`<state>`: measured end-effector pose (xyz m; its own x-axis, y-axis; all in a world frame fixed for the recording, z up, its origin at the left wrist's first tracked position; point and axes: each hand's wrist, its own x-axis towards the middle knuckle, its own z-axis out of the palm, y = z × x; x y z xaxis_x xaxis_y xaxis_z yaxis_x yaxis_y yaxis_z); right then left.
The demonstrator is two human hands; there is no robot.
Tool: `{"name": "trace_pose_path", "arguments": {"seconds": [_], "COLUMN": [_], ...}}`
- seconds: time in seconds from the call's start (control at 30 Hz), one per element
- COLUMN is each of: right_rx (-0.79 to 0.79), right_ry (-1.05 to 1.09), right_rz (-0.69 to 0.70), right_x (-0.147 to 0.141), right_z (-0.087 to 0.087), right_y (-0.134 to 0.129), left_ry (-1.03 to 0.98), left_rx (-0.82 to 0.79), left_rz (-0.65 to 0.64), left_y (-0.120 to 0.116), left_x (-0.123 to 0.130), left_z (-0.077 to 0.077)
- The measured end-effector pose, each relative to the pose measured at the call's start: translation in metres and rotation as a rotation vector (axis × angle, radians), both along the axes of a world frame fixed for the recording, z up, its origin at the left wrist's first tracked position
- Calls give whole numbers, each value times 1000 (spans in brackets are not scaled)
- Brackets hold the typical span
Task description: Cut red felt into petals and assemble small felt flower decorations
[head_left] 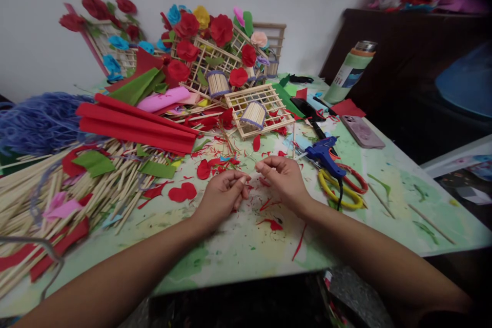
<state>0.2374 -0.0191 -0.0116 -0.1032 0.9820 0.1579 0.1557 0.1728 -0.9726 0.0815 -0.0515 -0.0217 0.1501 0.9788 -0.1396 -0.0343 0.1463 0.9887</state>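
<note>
My left hand (225, 192) is closed in a pinch above the middle of the table, thumb against the fingers. Opposite it, a short gap away, my right hand (283, 180) also pinches, thumb to fingertip. Whatever sits in either pinch is too small or hidden to make out. Red petal-shaped pieces (182, 192) lie left of my left hand, and red scraps (273, 224) are strewn below and between both hands. Just right of my right hand are a blue glue gun (325, 156) and scissors (342, 189) with yellow and red handles.
Wooden lattice frames (265, 110) with paper flowers (222, 29) stand at the back. Thin sticks (126, 179), folded red paper (134, 125) and blue yarn (42, 120) crowd the left. A phone (361, 130) and a bottle (350, 74) occupy the right.
</note>
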Motion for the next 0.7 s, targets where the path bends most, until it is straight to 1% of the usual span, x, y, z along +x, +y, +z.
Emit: {"name": "trace_pose_path", "arguments": {"seconds": [0.23, 0.43, 0.7], "right_rx": [-36, -23, -57], "right_ry": [-35, -61, -32], "right_rz": [-48, -12, 17], "right_x": [0, 1, 1], "right_z": [-2, -5, -7], "right_y": [0, 2, 4], "left_ry": [13, -1, 7], "left_rx": [4, 8, 20], "left_rz": [5, 38, 55], "left_y": [-1, 0, 1], "left_x": [4, 3, 2], "left_z": [3, 1, -1]}}
